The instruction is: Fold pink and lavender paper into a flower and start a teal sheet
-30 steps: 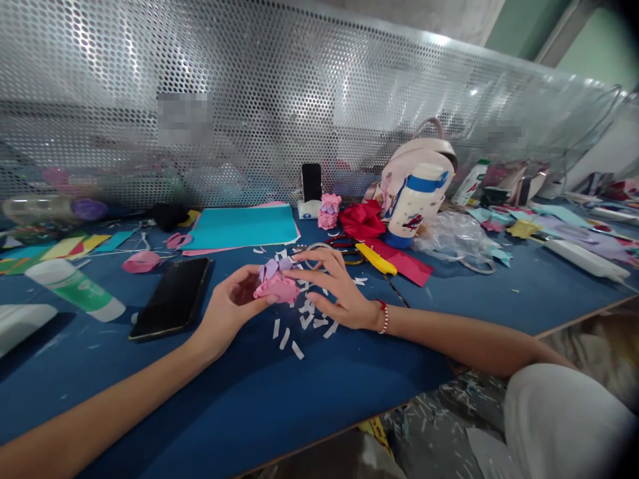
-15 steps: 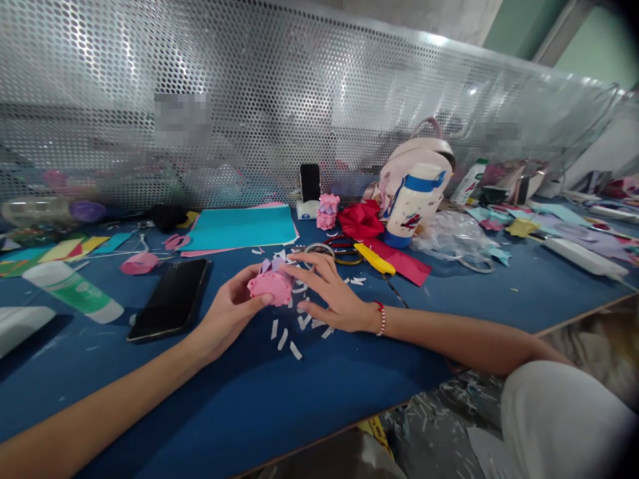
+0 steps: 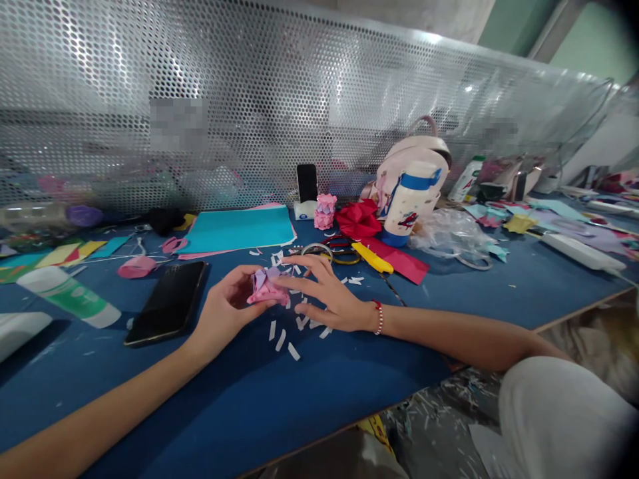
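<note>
My left hand [image 3: 227, 299] holds a small pink and purple folded-paper piece [image 3: 268, 290], thumb underneath and fingers curled round its left side. Its purple pointed folds face up, above the pink part. Beside it on the right, my right hand [image 3: 332, 296] has its fingers spread; the index fingertip appears to touch the purple folds. Whether it presses on them I cannot tell. White paper strips [image 3: 293, 351] lie scattered on the blue table beneath and around both hands. A similar pink and purple paper piece [image 3: 325, 211] stands farther back.
To the left lie a black phone [image 3: 167, 303] and a white-and-green tube [image 3: 70, 296]. Turquoise paper sheets [image 3: 239, 228] are behind. Scissors [image 3: 344, 249], a yellow cutter [image 3: 372, 257], red paper [image 3: 407, 263], a bottle [image 3: 410, 203] and a backpack [image 3: 417, 150] stand or lie to the right.
The paper piece has tilted in my left hand, so its purple folds show more and its flat pink face less. My right index finger has shifted onto the folds.
</note>
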`<state>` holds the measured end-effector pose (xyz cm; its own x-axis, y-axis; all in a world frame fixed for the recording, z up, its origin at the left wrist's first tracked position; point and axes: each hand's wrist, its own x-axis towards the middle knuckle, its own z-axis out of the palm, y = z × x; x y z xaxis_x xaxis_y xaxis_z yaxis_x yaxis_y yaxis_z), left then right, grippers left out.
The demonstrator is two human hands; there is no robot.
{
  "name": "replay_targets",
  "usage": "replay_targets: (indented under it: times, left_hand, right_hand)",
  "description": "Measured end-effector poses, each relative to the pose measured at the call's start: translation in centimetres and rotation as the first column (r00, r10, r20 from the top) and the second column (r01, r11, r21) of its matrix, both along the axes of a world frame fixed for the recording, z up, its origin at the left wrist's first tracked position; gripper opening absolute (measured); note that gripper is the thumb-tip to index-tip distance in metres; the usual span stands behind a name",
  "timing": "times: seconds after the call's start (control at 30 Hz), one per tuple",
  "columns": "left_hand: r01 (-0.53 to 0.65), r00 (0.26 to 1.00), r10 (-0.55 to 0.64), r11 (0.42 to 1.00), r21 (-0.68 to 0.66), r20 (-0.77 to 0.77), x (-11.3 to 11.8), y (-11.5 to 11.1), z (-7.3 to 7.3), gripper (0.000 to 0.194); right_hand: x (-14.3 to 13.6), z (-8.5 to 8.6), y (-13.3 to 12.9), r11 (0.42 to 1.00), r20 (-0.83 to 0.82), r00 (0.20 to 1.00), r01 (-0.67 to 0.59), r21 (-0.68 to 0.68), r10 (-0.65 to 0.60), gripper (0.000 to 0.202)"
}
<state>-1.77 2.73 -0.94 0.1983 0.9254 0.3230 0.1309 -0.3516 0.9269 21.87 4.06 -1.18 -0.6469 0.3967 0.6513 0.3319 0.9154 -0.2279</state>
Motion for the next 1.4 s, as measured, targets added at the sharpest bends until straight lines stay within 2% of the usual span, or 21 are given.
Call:
replay_targets:
  times: [0.17, 0.4, 0.5, 0.67, 0.73, 0.8, 0.9, 1.0, 1.1, 1.23, 1.3, 1.4]
  left_hand:
    - [0.009, 0.989, 0.02, 0.981, 0.193, -0.146, 0.0, -0.2, -0.3, 0.042]
    - [-0.004, 0.951, 0.086, 0.964, 0.266, -0.298, 0.0, -0.3, -0.8, 0.038]
    - [-0.031, 0.949, 0.115, 0.96, 0.277, -0.294, 0.1, -0.4, -0.8, 0.043]
    - [-0.03, 0.986, 0.055, 0.988, 0.153, -0.16, 0.2, -0.3, -0.2, 0.048]
    - [-0.003, 1.0, 0.005, 0.998, 0.056, -0.028, 0.2, -0.2, 0.1, 0.048]
    - [0.059, 0.988, -0.044, 0.993, -0.099, 0.146, 0.2, -0.3, 0.2, 0.049]
    - [0.22, 0.916, -0.075, 0.916, -0.335, 0.395, 0.3, -0.6, 0.2, 0.046]
    - [0.307, 0.845, -0.036, 0.849, -0.429, 0.533, 0.2, -0.6, 0.2, 0.037]
    - [0.321, 0.823, 0.001, 0.824, -0.466, 0.568, 0.0, -0.4, 0.1, 0.033]
    - [0.244, 0.855, 0.056, 0.834, -0.496, 0.515, -0.2, 0.0, -0.2, 0.024]
    - [0.222, 0.864, 0.075, 0.832, -0.509, 0.499, -0.1, 0.1, -0.2, 0.024]
    - [0.248, 0.859, 0.07, 0.81, -0.532, 0.508, 0.1, 0.1, 0.0, 0.024]
  right_hand:
    - [0.2, 0.0, 0.0, 1.0, 0.031, 0.999, -0.016, -0.007, 0.017, 0.041]
    - [0.2, 0.0, 0.2, 1.0, 0.099, 0.995, 0.01, 0.027, -0.013, 0.035]
    - [0.1, 0.1, 0.2, 0.999, 0.066, 0.997, 0.024, 0.034, -0.026, 0.035]
    - [0.0, 0.4, -0.1, 1.0, -0.049, 0.999, 0.02, -0.019, -0.021, 0.037]
    - [0.1, 0.5, -0.3, 0.997, -0.122, 0.992, 0.029, -0.069, -0.037, 0.039]
    - [0.1, 0.5, -0.4, 0.993, -0.186, 0.981, 0.035, -0.11, -0.055, 0.041]
    - [0.3, 0.4, -0.3, 0.991, -0.229, 0.971, 0.034, -0.127, -0.063, 0.039]
    - [0.3, 0.5, -0.4, 0.994, -0.192, 0.978, 0.066, -0.089, -0.083, 0.045]
    - [0.3, 0.5, -0.6, 0.996, -0.106, 0.99, 0.086, -0.023, -0.088, 0.057]
    - [0.1, 0.6, -0.8, 0.999, 0.035, 0.998, 0.044, 0.026, -0.045, 0.056]
    - [0.1, 0.6, -0.8, 0.999, 0.045, 0.998, 0.047, 0.003, -0.047, 0.058]
    - [0.1, 0.6, -0.8, 0.999, 0.021, 0.998, 0.051, -0.012, -0.051, 0.057]
